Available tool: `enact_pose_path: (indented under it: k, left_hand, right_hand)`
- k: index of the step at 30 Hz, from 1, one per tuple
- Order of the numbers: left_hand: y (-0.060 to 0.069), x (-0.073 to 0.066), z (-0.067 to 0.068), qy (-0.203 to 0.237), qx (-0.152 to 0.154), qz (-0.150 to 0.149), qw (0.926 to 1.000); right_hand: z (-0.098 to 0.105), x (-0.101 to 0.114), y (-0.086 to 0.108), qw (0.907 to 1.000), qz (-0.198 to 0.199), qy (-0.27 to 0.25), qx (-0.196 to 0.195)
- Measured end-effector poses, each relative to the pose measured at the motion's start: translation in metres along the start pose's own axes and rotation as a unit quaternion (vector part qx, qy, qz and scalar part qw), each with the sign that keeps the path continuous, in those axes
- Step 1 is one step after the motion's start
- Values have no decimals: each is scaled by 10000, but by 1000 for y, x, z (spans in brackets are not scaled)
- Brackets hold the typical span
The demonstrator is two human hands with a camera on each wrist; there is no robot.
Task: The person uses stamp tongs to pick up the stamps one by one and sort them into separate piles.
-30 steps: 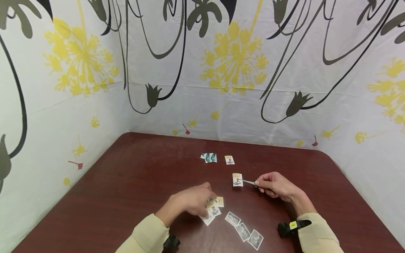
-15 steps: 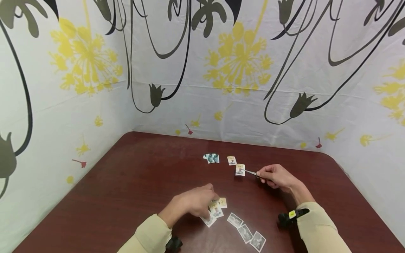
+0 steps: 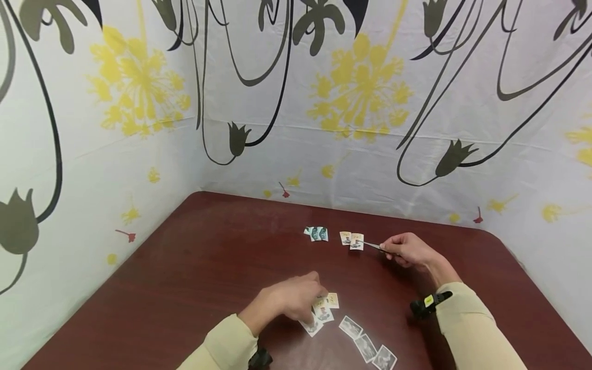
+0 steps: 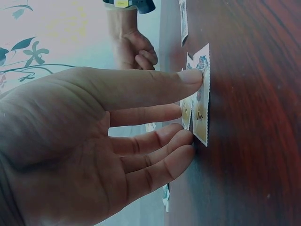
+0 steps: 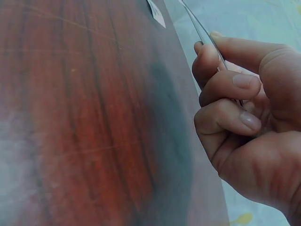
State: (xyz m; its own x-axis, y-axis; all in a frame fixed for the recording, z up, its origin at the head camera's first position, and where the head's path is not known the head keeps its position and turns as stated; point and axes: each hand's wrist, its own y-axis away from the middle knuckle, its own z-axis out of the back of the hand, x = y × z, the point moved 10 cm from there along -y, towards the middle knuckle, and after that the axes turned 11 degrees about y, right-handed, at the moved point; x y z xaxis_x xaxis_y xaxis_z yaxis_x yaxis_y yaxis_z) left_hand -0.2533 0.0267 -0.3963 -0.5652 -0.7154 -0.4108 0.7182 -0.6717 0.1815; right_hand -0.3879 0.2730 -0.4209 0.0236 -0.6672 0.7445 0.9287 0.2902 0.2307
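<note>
Between thumb and fingers my right hand (image 3: 411,251) holds metal tweezers (image 3: 372,246), seen also as thin prongs of the tweezers (image 5: 200,26) in the right wrist view. Their tip meets a cream postage stamp (image 3: 357,242), whose left side overlaps or adjoins another cream stamp (image 3: 345,238). Nearer the front, my left hand (image 3: 296,297) rests over several fanned cream stamps (image 3: 324,312), partly hiding them. In the left wrist view its straight thumb (image 4: 150,87) touches the closest stamp (image 4: 202,108), while the other fingertips reach down beside the stamps.
Overlapping green stamps (image 3: 318,234) lie left of the cream pair at the back. Several grey stamps (image 3: 365,348) form a diagonal row near the front of the dark red-brown table (image 3: 222,246). Patterned white cloth (image 3: 277,154) hangs behind the table.
My right hand has moved the tweezers and the cream stamp away from me, up to the other cream stamp at the back. My left hand stays over its stamps; the head view has shifted slightly.
</note>
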Motion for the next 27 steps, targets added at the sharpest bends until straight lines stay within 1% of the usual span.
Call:
enact_pose_path:
  k: [3, 7, 12, 16, 22, 27]
  left_hand:
    - [-1, 0, -1, -33, -11, 5, 10000]
    - [-1, 0, -2, -78, -13, 3, 10000]
    - [-1, 2, -1, 44, 6, 90, 9999]
    - [-1, 1, -1, 12, 10, 100, 9999]
    - [-1, 1, -1, -9, 5, 108, 9999]
    - [-1, 1, -1, -12, -4, 129, 9999]
  right_hand:
    - [2, -3, -6, 10000, -85, 33, -9]
    - [2, -4, -12, 10000, -55, 75, 21]
    - [2, -2, -19, 9999, -34, 118, 68]
    - [0, -5, -22, 9999, -87, 106, 92]
    - [0, -5, -26, 9998, -30, 146, 92]
    - [0, -10, -30, 9999, -45, 46, 131]
